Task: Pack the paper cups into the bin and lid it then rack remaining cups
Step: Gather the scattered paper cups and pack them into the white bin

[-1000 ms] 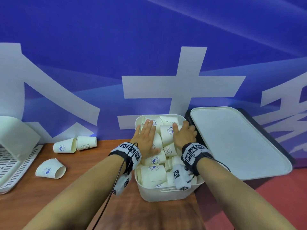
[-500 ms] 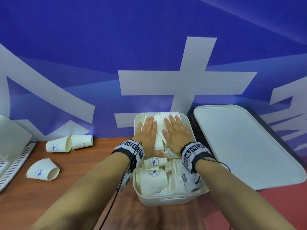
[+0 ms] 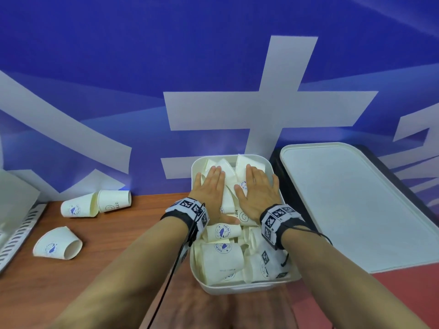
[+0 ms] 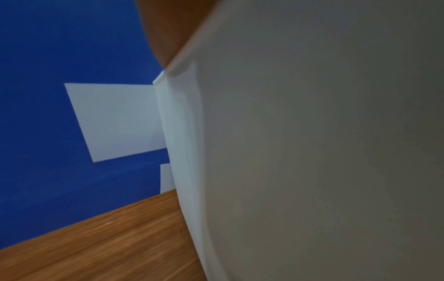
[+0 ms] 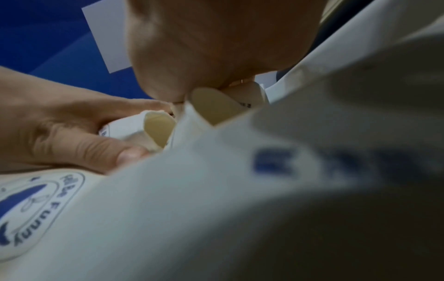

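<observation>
Now both flat hands, left hand (image 3: 212, 186) and right hand (image 3: 257, 191), fingers straight, press paper cups (image 3: 222, 260) into the bin (image 3: 237, 288)

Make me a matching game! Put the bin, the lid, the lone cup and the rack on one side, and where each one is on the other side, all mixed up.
Things:
1. bin
2. lid
3. lone cup
4. rack

Places:
A. far left edge
B. right of the bin
C. under both hands
D. on its side, between rack and bin

Pairs: 1-C, 2-B, 3-D, 4-A
</observation>
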### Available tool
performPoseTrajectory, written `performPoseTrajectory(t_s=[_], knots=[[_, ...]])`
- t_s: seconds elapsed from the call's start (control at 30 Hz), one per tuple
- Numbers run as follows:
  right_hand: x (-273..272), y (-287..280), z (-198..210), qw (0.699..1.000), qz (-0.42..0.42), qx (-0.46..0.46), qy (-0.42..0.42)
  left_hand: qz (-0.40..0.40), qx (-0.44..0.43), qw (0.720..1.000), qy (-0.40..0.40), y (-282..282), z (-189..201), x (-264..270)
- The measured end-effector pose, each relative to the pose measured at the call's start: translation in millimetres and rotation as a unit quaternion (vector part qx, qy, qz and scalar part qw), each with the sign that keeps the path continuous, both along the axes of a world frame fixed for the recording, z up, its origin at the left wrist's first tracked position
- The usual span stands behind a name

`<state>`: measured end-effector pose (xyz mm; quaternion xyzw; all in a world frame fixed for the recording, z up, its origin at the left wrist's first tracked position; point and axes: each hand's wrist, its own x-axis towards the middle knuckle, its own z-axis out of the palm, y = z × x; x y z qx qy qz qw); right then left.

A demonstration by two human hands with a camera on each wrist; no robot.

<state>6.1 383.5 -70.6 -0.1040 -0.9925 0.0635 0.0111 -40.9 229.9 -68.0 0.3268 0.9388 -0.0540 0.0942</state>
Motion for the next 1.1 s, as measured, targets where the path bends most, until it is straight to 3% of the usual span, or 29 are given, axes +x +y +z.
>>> performPoseTrajectory(t_s=[0.6,1.1], knots=[[-1,5,-25,0.991,-0.005,-0.003,-0.134,0.021,-0.099,0.994,0.032,8,-22,-16],[0,3,-19,0.992,-0.003,-0.016,-0.123,0.019,-0.101,0.994,0.026,6,-21,-15]])
